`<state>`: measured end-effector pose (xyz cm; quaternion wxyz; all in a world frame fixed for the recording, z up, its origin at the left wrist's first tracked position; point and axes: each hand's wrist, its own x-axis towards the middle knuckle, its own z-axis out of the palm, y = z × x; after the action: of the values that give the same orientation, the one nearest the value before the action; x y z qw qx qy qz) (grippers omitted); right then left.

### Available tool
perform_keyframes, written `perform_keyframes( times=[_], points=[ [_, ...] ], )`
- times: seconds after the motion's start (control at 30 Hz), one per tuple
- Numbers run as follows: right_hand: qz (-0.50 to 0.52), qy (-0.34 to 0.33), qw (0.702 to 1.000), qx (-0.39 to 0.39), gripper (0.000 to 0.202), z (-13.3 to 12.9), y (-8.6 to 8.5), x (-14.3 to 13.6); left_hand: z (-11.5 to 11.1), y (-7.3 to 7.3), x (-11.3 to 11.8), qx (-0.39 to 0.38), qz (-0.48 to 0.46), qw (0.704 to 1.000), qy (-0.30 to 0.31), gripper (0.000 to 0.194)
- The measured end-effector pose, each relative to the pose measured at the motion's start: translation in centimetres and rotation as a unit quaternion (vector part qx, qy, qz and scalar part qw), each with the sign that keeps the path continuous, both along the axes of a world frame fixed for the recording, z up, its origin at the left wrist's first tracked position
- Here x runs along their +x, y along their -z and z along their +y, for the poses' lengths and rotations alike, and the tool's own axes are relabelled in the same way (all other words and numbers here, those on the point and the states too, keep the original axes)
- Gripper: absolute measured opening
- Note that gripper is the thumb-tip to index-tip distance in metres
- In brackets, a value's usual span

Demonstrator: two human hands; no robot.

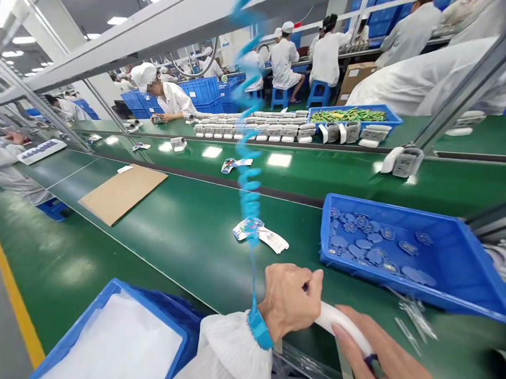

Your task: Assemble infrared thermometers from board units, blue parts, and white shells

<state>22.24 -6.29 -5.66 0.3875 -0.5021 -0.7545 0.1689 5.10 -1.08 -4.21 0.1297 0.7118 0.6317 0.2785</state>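
Observation:
Between my two hands is a white curved plastic part (343, 319) with a dark spot near its right end. My left hand (291, 297) is closed round one end, hiding it. My right hand (390, 358) grips the other end between thumb and fingers. A blue wrist strap (260, 328) sits on my left wrist, and its coiled blue cord (249, 155) stretches upward. Just beyond my left hand, a white printed curved piece (273, 239) lies on the green bench (186, 231). Thin clear strips (416, 319) lie near my right hand.
A blue tray (459, 253) of flat bluish parts stands at right. A blue bin (113, 295) with white sheeting is at lower left. Cardboard (124, 193) lies on the bench. Beyond runs a green conveyor (305, 175); rows of grey-white units (257, 127) and several people in white are past it.

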Motion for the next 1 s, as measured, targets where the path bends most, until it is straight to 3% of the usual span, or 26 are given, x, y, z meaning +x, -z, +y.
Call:
perform_keyframes(
  times=[0.13,0.3,0.37,0.4,0.47,0.5,0.53,0.57,0.63,0.7,0.8,0.87,0.93,1.0],
  points=[
    [0.004,0.018,1.000,-0.023,0.021,-1.0,-1.6,-1.5,0.2,-0.2,0.5,0.017,-0.029,0.999,-0.040,0.054],
    [0.075,0.067,0.984,-0.148,0.029,-1.0,-2.4,-1.8,0.4,-0.9,-0.2,-0.011,-0.092,0.995,0.026,0.049],
    [0.137,0.102,0.946,-0.274,0.038,-0.5,-2.7,-1.1,-0.6,-0.8,-1.0,-0.007,-0.133,0.989,0.065,0.033],
    [0.170,0.111,0.914,-0.352,0.045,-0.3,-2.8,-0.8,-1.3,-0.6,-1.3,0.009,-0.166,0.983,0.079,0.029],
    [0.219,0.083,0.841,-0.487,0.057,0.0,-3.0,-0.4,-2.5,-0.1,-1.4,0.041,-0.239,0.969,0.051,0.026],
    [0.225,0.056,0.820,-0.523,0.060,0.1,-3.0,-0.3,-2.9,0.2,-1.3,0.047,-0.267,0.962,0.012,0.028],
    [0.212,0.031,0.821,-0.529,0.058,0.1,-3.0,-0.4,-3.1,0.4,-1.0,0.043,-0.283,0.958,-0.033,0.032],
    [0.183,0.018,0.843,-0.505,0.053,0.0,-3.0,-0.6,-3.0,0.6,-0.6,0.033,-0.291,0.953,-0.072,0.036],
    [0.089,0.009,0.913,-0.398,0.038,-0.2,-2.8,-1.3,-2.2,0.9,0.1,0.000,-0.299,0.948,-0.109,0.042],
    [-0.023,-0.018,0.958,-0.284,0.027,-0.4,-2.5,-2.1,-1.0,1.1,0.7,-0.013,-0.308,0.944,-0.121,0.047],
    [-0.165,-0.051,0.964,-0.203,0.034,-0.7,-1.9,-3.1,0.6,1.5,1.2,0.024,-0.291,0.943,-0.157,0.052],
    [-0.217,-0.038,0.958,-0.183,0.040,-0.8,-1.5,-3.4,1.3,1.8,1.4,0.055,-0.283,0.944,-0.160,0.052],
    [-0.193,-0.038,0.961,-0.195,0.038,-0.8,-1.3,-3.1,1.4,2.0,1.4,0.062,-0.289,0.946,-0.136,0.051],
    [-0.102,-0.041,0.968,-0.227,0.033,-0.8,-1.6,-2.2,0.8,2.1,0.8,0.049,-0.287,0.953,-0.085,0.047]
  ],
)
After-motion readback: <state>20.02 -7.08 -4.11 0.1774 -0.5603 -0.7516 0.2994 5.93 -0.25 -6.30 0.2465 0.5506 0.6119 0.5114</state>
